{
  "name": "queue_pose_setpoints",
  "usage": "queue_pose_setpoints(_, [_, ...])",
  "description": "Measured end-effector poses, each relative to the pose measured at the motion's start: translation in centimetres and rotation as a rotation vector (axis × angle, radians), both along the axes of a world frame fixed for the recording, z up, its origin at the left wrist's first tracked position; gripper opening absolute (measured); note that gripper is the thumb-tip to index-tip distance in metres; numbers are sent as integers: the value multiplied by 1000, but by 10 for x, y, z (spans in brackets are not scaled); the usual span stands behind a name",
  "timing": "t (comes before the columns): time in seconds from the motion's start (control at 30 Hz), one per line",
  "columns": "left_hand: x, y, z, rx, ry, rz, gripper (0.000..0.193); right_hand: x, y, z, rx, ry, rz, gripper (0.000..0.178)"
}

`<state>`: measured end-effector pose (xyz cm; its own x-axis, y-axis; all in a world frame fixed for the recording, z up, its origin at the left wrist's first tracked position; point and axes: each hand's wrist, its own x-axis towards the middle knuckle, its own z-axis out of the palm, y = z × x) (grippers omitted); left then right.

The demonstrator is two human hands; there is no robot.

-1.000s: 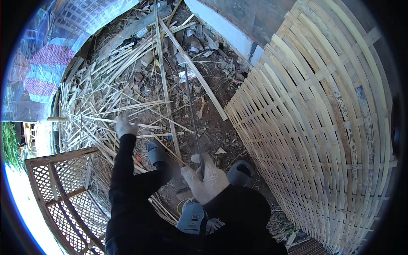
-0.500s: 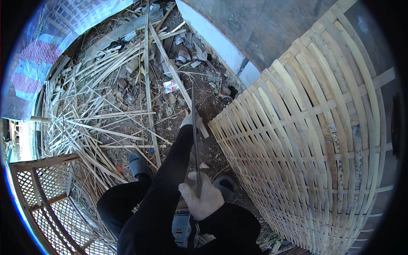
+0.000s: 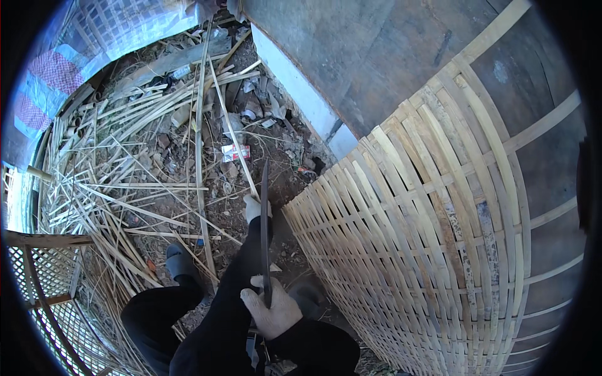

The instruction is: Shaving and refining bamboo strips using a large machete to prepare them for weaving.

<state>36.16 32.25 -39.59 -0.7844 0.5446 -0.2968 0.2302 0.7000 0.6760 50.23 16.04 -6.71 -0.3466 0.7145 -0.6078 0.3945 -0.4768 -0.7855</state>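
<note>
My left hand [image 3: 254,208], in a pale knit glove, is stretched out ahead and closed round the near end of a long bamboo strip [image 3: 229,122]. The strip runs away from me over the littered ground, looking thin from this angle. Closer to my body, my gloved right hand [image 3: 276,311] grips a long, narrow knife [image 3: 264,229]. Its dark blade points away from me and passes in front of my left hand, so part of that hand is hidden. Whether the blade touches the strip I cannot tell. The knife's handle is covered by my right fingers.
A large woven bamboo panel [image 3: 407,232] rises close on my right, beside a dark board surface [image 3: 376,56] with a white edge. Loose bamboo strips [image 3: 125,188] litter the ground at left. A lattice frame [image 3: 50,301] stands at lower left. A red-and-white packet [image 3: 236,153] lies ahead.
The whole view has shifted, so the surroundings sit lower and further left. The strip in my left hand now looks narrower, and its near end no longer sticks out past the hand.
</note>
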Motion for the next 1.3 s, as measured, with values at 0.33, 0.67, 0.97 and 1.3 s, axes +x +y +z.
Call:
queue_pose_setpoints(0.33, [-9,-156,161,445,-723,123,18,0,15,-19,228,-75,-118,38])
queue_pose_setpoints(0.67, [-16,-245,280,612,-894,106,19,-7,2,-26,262,177,-261,25])
queue_pose_setpoints(0.97, [-18,-352,354,642,-991,1,30,14,-42,-55,452,0,-206,28])
queue_pose_setpoints(1.3, [-28,-429,392,760,-961,-7,26,0,-112,-83,574,-94,126,26])
